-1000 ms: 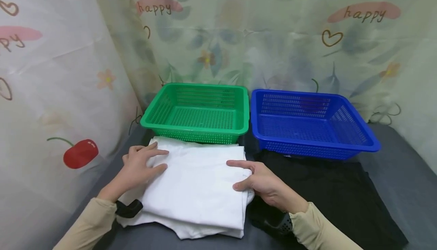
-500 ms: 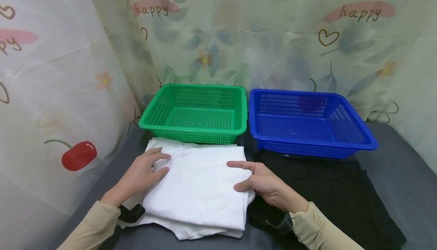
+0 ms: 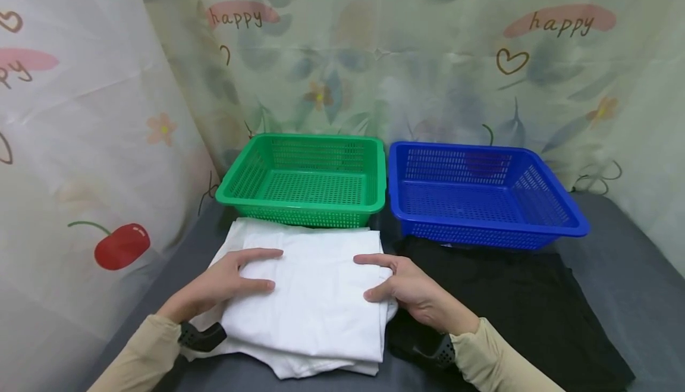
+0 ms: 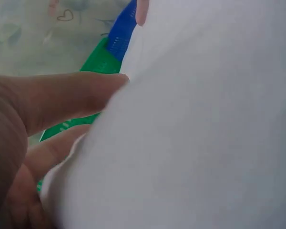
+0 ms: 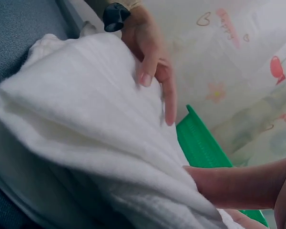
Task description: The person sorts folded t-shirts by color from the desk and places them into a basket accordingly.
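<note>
A folded white garment (image 3: 316,314) lies in layers on the table in front of the green basket. My left hand (image 3: 222,282) is at its left edge, with thumb and index finger over the top. In the left wrist view, cloth covers part of the other fingers (image 4: 55,152), so the hand holds the edge. At the opposite edge, my right hand (image 3: 414,294) grips the garment, thumb and index finger on top and the remaining fingers hidden by the side. The right wrist view shows the right thumb (image 5: 233,186) against the loose folds.
Behind the garment stands an empty green basket (image 3: 299,206), with an empty blue basket (image 3: 487,225) to its right. A black garment (image 3: 514,314) lies flat on the grey table (image 3: 605,243) at the right. Printed curtains (image 3: 374,53) close off the back and left.
My left hand has slid right and lower onto the white garment, its index finger now stretched over the top. The right hand keeps its hold in place.
</note>
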Tool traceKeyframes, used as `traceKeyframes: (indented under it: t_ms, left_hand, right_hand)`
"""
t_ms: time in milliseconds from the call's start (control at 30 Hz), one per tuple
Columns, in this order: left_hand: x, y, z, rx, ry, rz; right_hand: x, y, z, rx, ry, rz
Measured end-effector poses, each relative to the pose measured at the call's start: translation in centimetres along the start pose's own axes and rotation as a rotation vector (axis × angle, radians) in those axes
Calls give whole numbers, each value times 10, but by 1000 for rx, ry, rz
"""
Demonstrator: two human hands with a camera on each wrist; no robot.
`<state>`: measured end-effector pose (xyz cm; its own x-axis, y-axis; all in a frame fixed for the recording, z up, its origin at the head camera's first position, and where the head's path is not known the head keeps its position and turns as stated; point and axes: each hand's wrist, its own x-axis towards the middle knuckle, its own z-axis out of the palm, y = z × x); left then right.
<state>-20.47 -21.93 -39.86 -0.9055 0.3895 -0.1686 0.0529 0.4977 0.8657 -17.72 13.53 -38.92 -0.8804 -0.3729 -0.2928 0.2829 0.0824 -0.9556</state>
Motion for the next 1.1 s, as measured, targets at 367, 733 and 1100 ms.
traceKeyframes:
  t_ms: [367,733,1100]
  left_hand:
    - [-4,10,2,28,79,69]
    - [-12,33,-10,23,125,56]
    - [-7,53,-23,41,151,129]
  right_hand:
    - [-2,-5,0,-39,-14,-50]
    - [-11,-22,-6,-65,-26,-108]
    - [-13,-42,-16,-28,-50,-161]
